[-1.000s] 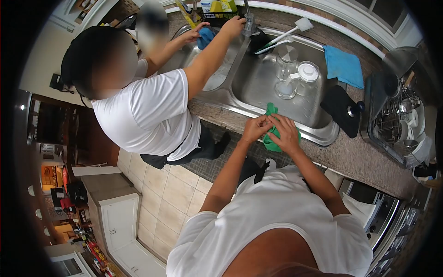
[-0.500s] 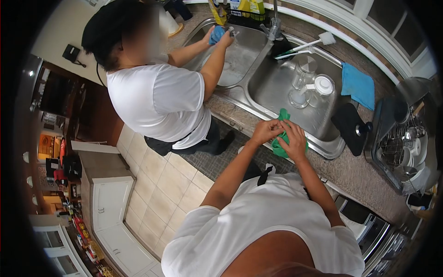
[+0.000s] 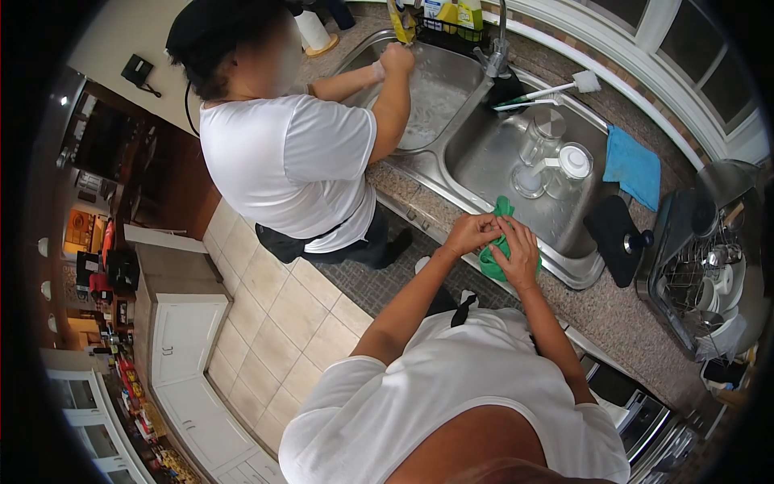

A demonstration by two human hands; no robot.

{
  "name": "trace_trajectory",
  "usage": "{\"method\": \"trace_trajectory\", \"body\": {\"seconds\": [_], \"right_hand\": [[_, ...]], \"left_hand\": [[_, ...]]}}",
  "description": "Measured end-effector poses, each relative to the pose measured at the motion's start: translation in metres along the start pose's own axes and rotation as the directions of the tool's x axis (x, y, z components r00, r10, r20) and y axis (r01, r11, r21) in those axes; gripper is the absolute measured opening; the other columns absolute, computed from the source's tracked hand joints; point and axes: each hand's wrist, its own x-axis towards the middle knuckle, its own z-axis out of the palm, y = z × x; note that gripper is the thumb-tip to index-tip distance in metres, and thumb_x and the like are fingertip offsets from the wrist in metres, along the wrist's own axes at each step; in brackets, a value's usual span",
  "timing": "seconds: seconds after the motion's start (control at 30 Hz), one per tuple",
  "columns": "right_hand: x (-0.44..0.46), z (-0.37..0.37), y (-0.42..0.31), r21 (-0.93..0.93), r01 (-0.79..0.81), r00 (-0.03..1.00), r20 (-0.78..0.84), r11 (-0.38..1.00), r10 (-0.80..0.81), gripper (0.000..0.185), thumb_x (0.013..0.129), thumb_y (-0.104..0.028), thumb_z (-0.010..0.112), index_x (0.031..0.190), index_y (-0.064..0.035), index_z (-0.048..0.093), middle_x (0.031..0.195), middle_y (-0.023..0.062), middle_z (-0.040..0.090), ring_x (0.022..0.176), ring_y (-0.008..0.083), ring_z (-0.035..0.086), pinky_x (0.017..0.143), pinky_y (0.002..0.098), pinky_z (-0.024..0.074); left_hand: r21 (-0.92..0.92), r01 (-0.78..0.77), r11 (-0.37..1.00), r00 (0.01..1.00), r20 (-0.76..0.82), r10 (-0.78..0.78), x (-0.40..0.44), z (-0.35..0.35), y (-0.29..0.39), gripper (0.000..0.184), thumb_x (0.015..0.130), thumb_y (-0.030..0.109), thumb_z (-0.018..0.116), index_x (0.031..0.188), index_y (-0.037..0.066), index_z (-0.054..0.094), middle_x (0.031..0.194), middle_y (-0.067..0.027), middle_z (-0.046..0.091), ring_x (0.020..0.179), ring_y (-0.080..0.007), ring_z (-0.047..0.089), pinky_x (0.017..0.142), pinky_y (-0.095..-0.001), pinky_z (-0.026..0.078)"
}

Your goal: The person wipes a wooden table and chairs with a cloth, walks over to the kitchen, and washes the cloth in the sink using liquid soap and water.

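Note:
A bunched green cloth (image 3: 491,265) is held in front of me at the sink's front edge, one end sticking up above my fingers. My left hand (image 3: 471,235) pinches it from the left, fingertips together. On the other side, my right hand (image 3: 518,252) has its fingers bent over the cloth, and the fingertips of both hands meet. Just beyond is the right sink basin (image 3: 476,153), where a clear glass jar (image 3: 538,137) and a clear pitcher with a white lid (image 3: 573,162) stand.
A co-worker (image 3: 266,153) stands at my left, arms over the soapy left basin (image 3: 439,85). A blue cloth (image 3: 632,167), a black mat (image 3: 610,239) and a full dish rack (image 3: 709,266) lie to the right. A long-handled brush (image 3: 556,89) rests behind the basin.
My hands keep hold of the green cloth with little movement. The co-worker's hands have drawn together, and the blue cloth they held is out of sight. The view has shifted slightly.

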Motion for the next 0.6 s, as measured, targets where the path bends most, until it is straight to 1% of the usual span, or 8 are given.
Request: {"method": "trace_trajectory", "body": {"seconds": [0.27,0.37,0.47,0.57,0.6], "right_hand": [[-0.0003,0.0006,-0.0002,-0.001,0.001,1.000,-0.008,1.000,-0.001,0.053,0.078,-0.031,0.065,0.124,-0.0067,0.056,0.124,0.0113,0.054,0.111,0.0298,0.052,0.092,0.0411,0.0385],[-0.0003,0.0019,-0.0007,0.004,0.002,1.000,-0.012,1.000,-0.002,0.053,0.077,-0.029,0.066,0.123,-0.0064,0.056,0.124,0.0116,0.054,0.110,0.0299,0.052,0.092,0.0408,0.0386],[-0.0001,0.0024,-0.0006,0.023,0.001,1.000,-0.019,1.000,0.000,0.053,0.076,-0.027,0.067,0.123,-0.0062,0.056,0.124,0.0122,0.055,0.109,0.0306,0.053,0.091,0.0410,0.0388],[-0.0007,0.0040,-0.0002,0.020,-0.004,1.000,-0.014,1.000,0.004,0.053,0.076,-0.028,0.066,0.123,-0.0068,0.056,0.125,0.0118,0.054,0.110,0.0307,0.052,0.091,0.0420,0.0384],[-0.0013,0.0053,0.0013,0.015,-0.002,1.000,-0.013,1.000,0.002,0.052,0.076,-0.029,0.066,0.123,-0.0073,0.056,0.125,0.0115,0.054,0.111,0.0306,0.052,0.092,0.0426,0.0381]], "left_hand": [[0.080,-0.046,0.996,0.998,-0.029,0.049,-0.0024,-0.0017,0.0091,0.017,0.082,0.017,0.069,0.077,0.004,0.060,0.060,0.0026,0.055,0.052,-0.0022,0.049,0.046,-0.0214,0.040],[0.023,-0.035,0.999,0.999,-0.023,0.036,-0.0013,-0.0011,0.0031,0.017,0.082,0.017,0.069,0.077,0.004,0.060,0.060,0.0024,0.054,0.052,-0.0022,0.049,0.046,-0.0216,0.040],[0.063,-0.054,0.997,0.998,-0.032,0.056,-0.0012,-0.0009,0.0020,0.017,0.083,0.017,0.069,0.077,0.004,0.060,0.060,0.0028,0.054,0.053,-0.0021,0.049,0.046,-0.0215,0.040],[-0.007,-0.016,1.000,1.000,-0.022,0.016,-0.0019,-0.0008,0.0031,0.017,0.081,0.020,0.070,0.080,0.005,0.062,0.061,0.0012,0.056,0.053,-0.0030,0.050,0.047,-0.0226,0.041],[0.041,-0.037,0.998,0.999,-0.025,0.038,-0.0021,-0.0007,0.0045,0.018,0.081,0.021,0.070,0.082,0.005,0.062,0.062,-0.0002,0.058,0.053,-0.0050,0.052,0.048,-0.0240,0.042]]}}
